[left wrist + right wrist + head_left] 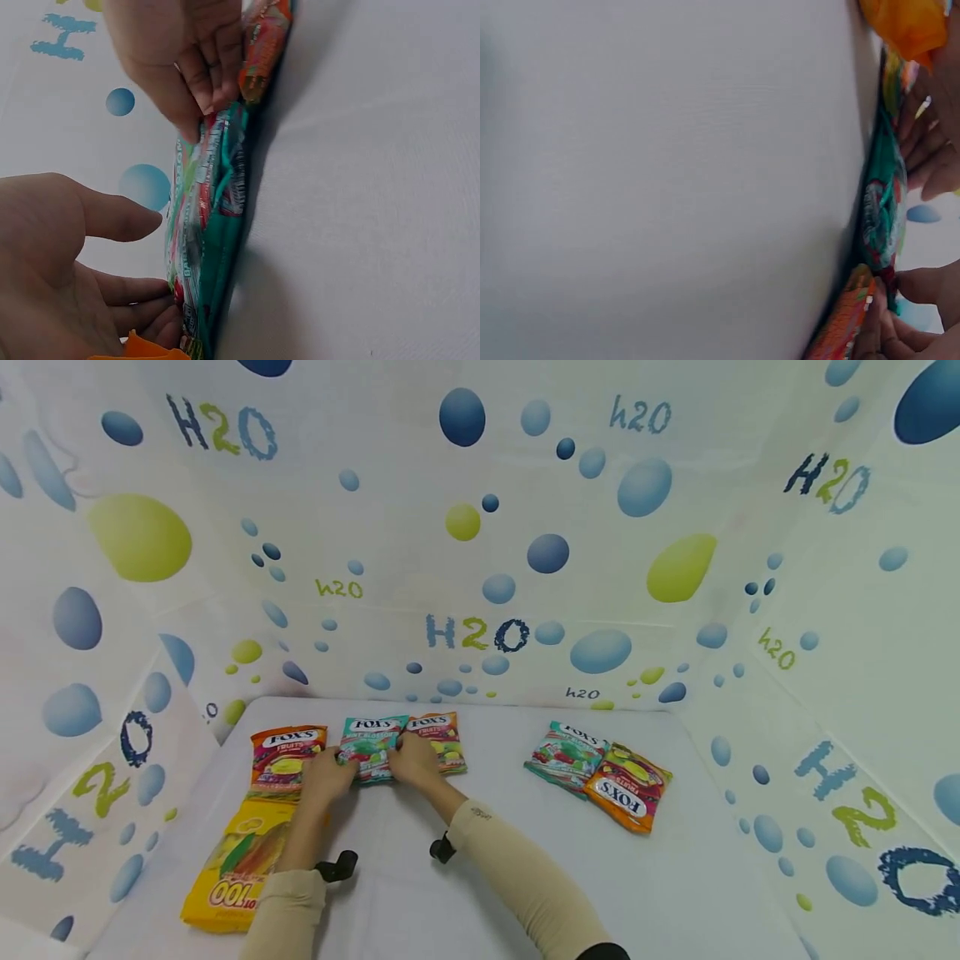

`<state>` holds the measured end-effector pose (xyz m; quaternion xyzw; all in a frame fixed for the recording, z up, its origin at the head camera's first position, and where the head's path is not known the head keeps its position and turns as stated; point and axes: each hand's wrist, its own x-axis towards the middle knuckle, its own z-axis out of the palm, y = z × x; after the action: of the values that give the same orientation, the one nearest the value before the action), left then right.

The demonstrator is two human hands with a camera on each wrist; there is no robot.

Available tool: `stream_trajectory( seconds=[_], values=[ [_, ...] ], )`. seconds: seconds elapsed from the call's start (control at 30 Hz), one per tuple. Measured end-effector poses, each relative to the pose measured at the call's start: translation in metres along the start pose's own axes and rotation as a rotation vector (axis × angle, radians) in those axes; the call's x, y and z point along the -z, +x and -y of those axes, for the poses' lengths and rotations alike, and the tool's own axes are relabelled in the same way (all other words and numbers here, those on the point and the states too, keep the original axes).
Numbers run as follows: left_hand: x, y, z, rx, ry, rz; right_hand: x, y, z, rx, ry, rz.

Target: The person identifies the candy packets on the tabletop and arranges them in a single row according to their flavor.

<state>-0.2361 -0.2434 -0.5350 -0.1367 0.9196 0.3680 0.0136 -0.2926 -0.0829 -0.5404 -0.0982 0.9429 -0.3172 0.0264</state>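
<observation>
A teal Fox's candy bag (369, 745) lies at the back of the table between both hands. My left hand (327, 774) is at its left edge; in the left wrist view the fingers (142, 307) touch the bag while the thumb is held apart from it. At the opposite edge, my right hand (414, 760) pinches the bag's corner between thumb and fingers. Just right of it lies an orange Fox's fruits bag (447, 745), partly behind the right hand. Another orange Fox's bag (285, 752) is left of my left hand.
A large yellow bag (232, 868) with a mango picture lies at the front left, partly behind the left forearm. On the right, a teal Fox's bag (564, 758) and an orange one (628, 787) lie touching. Patterned sheets (390, 527) enclose the white table (480, 893).
</observation>
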Motion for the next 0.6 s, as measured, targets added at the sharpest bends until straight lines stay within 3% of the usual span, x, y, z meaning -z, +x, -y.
stream_trajectory(
  seconds=[0.27,0.6],
  values=[
    [0.01,-0.004,-0.003,0.066,-0.132,0.07,-0.01,0.002,-0.007,0.032,0.049,-0.092],
    [0.016,-0.006,-0.01,0.096,-0.256,0.093,-0.008,0.001,-0.007,0.027,0.151,-0.148]
  ],
)
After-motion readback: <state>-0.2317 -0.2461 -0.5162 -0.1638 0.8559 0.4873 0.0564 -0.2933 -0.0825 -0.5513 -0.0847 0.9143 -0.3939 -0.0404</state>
